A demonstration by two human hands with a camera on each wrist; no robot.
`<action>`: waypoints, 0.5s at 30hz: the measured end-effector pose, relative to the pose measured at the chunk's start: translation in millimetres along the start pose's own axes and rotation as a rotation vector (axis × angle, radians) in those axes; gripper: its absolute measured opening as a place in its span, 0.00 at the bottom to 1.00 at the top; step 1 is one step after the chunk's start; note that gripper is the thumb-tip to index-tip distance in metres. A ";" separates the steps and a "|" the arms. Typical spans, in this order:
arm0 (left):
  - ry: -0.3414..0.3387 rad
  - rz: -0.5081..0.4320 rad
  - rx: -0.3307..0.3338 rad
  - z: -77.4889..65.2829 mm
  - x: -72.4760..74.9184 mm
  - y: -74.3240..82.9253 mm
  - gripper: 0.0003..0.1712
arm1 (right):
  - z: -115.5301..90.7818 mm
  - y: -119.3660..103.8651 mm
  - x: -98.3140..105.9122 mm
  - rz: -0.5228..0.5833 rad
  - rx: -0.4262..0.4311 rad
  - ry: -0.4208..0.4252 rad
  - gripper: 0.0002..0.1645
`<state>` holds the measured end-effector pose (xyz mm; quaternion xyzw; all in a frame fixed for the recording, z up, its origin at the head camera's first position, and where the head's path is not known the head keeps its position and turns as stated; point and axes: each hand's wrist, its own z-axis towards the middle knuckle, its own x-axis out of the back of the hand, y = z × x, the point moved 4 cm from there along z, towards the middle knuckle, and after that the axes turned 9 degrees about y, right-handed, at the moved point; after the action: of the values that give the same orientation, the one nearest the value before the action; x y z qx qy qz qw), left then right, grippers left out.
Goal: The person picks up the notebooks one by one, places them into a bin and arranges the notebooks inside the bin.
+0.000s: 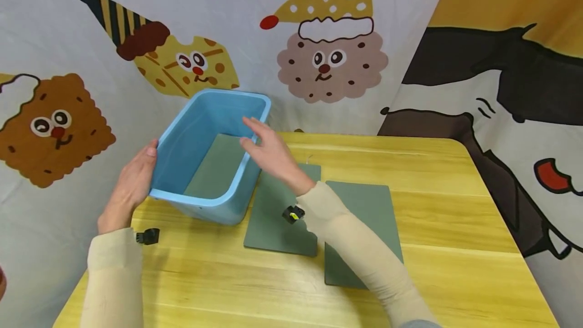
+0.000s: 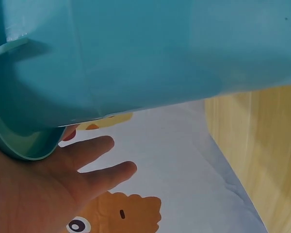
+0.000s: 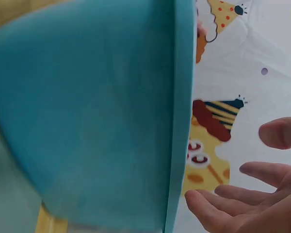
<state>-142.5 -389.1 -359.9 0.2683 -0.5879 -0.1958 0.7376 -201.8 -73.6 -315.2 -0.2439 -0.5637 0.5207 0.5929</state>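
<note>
A light-blue plastic bin (image 1: pixel 250 191) stands at the table's back left, with a grey-green board (image 1: pixel 216 166) lying flat inside. My left hand (image 1: pixel 129 181) holds the bin's left rim, the thumb up along its edge. In the left wrist view two fingers (image 2: pixel 109 177) stretch out straight under the rim. Over the bin's right rim reaches my right hand (image 1: pixel 273 153), fingers spread and nothing in them. The right wrist view shows these fingers (image 3: pixel 245 194) apart from the rim, beside the bin's outer wall (image 3: pixel 97 116).
Two more grey-green boards lie on the yellow wooden table (image 1: pixel 432 206): one board (image 1: pixel 278 216) close beside the bin, the other board (image 1: pixel 364 206) partly under my right forearm. A cloth printed with cartoon figures (image 1: pixel 332 65) hangs behind the table.
</note>
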 end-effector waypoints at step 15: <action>0.007 0.030 0.014 -0.6 -1.4 -0.1 0.40 | -63.2 77.8 83.6 -0.241 -0.051 0.085 0.38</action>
<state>-142.3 -388.2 -361.1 0.2651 -0.5907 -0.1797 0.7406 -185.0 46.2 -364.2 -0.2114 -0.5763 0.4205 0.6681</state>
